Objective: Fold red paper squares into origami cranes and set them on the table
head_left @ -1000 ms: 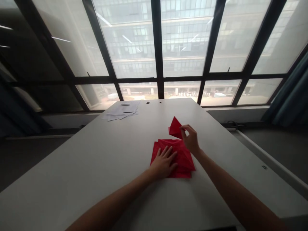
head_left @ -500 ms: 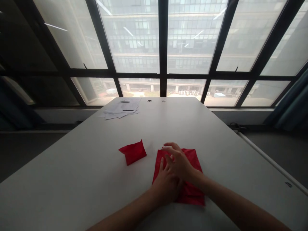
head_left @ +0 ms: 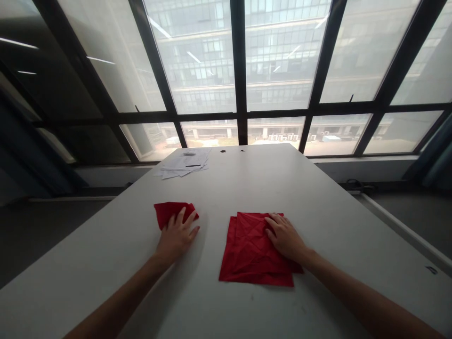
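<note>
Sheets (head_left: 256, 254), red, squarish, creased, overlapping

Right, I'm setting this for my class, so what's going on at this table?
A person is handling thin red sheets, paper or cloth, at a long white table. Their left hand, fingers spread, is over the near side of a small, folded red piece. Their right hand lies on the right side of a flat, roughly square stack of creased red sheets. Loose white papers lie towards the far left end.
</note>
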`<state>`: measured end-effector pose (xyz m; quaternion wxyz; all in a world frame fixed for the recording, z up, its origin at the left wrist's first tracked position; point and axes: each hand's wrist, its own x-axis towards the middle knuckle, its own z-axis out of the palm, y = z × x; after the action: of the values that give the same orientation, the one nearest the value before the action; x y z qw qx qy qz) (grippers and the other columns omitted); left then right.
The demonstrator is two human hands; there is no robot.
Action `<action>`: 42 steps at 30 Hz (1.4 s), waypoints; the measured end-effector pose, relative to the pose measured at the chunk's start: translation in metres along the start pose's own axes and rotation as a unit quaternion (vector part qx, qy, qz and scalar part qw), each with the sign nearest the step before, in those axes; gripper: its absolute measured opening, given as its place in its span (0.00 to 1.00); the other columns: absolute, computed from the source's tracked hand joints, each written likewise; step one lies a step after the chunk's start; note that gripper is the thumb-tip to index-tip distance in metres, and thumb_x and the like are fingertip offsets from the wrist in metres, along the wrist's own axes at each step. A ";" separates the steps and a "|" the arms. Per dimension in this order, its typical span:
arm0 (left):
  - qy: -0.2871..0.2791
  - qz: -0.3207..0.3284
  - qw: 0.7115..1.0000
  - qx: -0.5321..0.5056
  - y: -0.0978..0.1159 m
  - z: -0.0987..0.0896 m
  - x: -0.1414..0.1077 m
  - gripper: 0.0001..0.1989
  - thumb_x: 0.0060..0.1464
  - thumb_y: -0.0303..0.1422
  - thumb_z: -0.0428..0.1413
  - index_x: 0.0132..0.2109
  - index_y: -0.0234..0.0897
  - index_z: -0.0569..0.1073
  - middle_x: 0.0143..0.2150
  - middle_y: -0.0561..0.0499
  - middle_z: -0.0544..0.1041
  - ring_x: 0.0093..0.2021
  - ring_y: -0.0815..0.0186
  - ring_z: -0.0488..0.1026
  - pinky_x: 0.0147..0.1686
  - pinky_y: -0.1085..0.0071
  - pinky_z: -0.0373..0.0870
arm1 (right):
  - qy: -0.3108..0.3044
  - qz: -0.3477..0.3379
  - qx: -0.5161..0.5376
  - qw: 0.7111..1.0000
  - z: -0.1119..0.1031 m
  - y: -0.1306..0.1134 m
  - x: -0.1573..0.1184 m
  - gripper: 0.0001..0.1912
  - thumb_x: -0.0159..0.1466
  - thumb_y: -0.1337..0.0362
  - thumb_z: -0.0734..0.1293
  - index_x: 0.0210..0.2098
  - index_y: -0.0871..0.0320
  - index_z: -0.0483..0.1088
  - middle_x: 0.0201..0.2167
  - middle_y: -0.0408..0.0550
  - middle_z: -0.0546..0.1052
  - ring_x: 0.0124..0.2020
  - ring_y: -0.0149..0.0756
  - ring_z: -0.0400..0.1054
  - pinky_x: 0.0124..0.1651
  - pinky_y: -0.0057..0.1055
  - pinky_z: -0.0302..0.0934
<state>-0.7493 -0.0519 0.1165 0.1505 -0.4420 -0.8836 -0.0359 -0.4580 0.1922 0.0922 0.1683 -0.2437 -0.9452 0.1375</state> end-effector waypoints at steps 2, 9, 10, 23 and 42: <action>0.001 -0.008 1.000 -0.018 -0.030 0.006 -0.010 0.27 0.65 0.45 0.45 0.67 0.42 0.63 0.68 0.37 0.61 0.61 0.42 0.64 0.54 0.44 0.66 | 0.006 0.000 0.004 1.000 -0.001 0.000 0.000 0.23 0.70 0.60 0.59 0.62 0.59 0.66 0.65 0.55 0.65 0.67 0.47 0.56 0.69 0.47 0.46; 0.082 -0.060 0.966 -0.237 -0.084 -0.011 -0.036 0.25 0.62 0.39 0.48 0.64 0.39 0.66 0.55 0.43 0.75 0.52 0.53 0.74 0.53 0.58 0.71 | 0.016 -0.017 0.012 1.000 0.002 0.007 -0.003 0.22 0.69 0.60 0.59 0.60 0.58 0.68 0.64 0.57 0.66 0.65 0.49 0.58 0.68 0.50 0.48; 0.118 -0.104 0.948 -0.278 -0.085 -0.018 -0.038 0.25 0.61 0.40 0.50 0.64 0.39 0.67 0.53 0.43 0.77 0.51 0.53 0.75 0.52 0.59 0.72 | 0.016 -0.018 0.012 1.000 0.002 0.009 -0.003 0.22 0.69 0.60 0.59 0.60 0.58 0.68 0.64 0.57 0.66 0.65 0.49 0.59 0.68 0.51 0.48; -0.084 -0.208 0.651 -0.725 0.013 -0.115 -0.042 0.28 0.55 0.39 0.63 0.61 0.43 0.66 0.45 0.46 0.77 0.31 0.63 0.77 0.28 0.69 0.75 | -0.047 -0.238 0.282 0.928 -0.082 -0.123 0.032 0.56 0.53 0.52 0.77 0.71 0.40 0.44 0.74 0.46 0.41 0.73 0.55 0.31 0.67 0.57 0.48; -0.103 -0.159 0.725 -0.662 -0.006 -0.109 -0.041 0.50 0.49 0.43 0.67 0.71 0.53 0.47 0.64 0.36 0.64 0.54 0.46 0.73 0.45 0.52 0.77 | 0.073 0.051 0.476 0.875 -0.020 -0.132 0.073 0.21 0.60 0.60 0.68 0.51 0.54 0.64 0.30 0.41 0.70 0.26 0.33 0.66 0.28 0.30 0.61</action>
<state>-0.7051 -0.1084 0.2083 -0.2801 -0.2838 -0.7025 -0.5895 -0.5652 0.1209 0.1736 0.3254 -0.1915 -0.7369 0.5608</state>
